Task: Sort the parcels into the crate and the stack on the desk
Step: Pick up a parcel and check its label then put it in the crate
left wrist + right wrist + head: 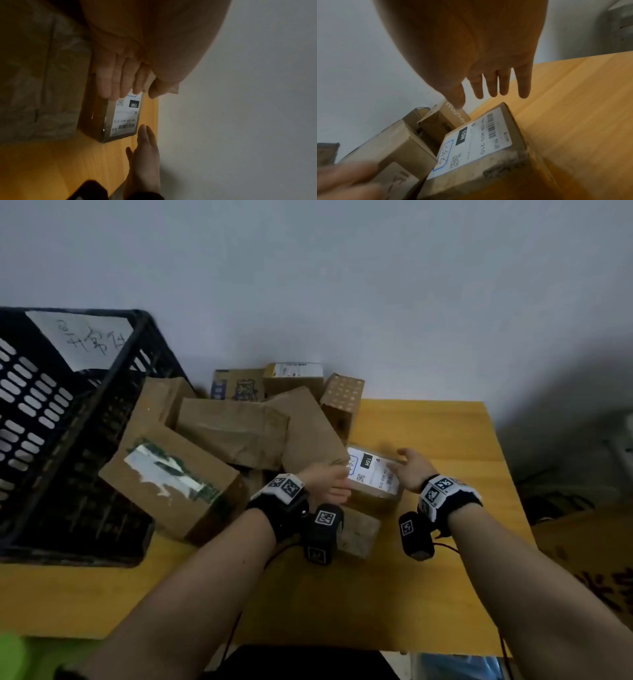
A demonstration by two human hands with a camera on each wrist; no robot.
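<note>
progress is judged early. the black perforated plastic crate [51,422] stands at the left of the yellow wooden surface [428,577], with a white handwritten paper sheet [85,337] on its far wall; no parcel can be made out inside it, though part of its floor is hidden. no tidy stack is visible on the surface. the brown cardboard parcels are heaped unsorted from the crate's right wall toward the middle of the surface: a large box with a torn white and green label [171,477] nearest the crate, a crumpled brown paper-wrapped parcel [233,433] beyond it, a box with blue cartoon print [238,386], a box with a white label on top [294,374] and a small dotted box [342,398] at the far edge. the item in hand is the small flat cardboard parcel with the white "15h" shipping label [373,474], lying at the right edge of the heap on another box. the left hand [330,482] lies with straight fingers on the parcel's left end, not curled round it. the right hand [412,469] is spread and relaxed just beside the parcel's right end, holding nothing; contact cannot be confirmed. judgement: this parcel is about to be taken up, its destination undecided, and all visible parcels remain to be sorted.
</note>
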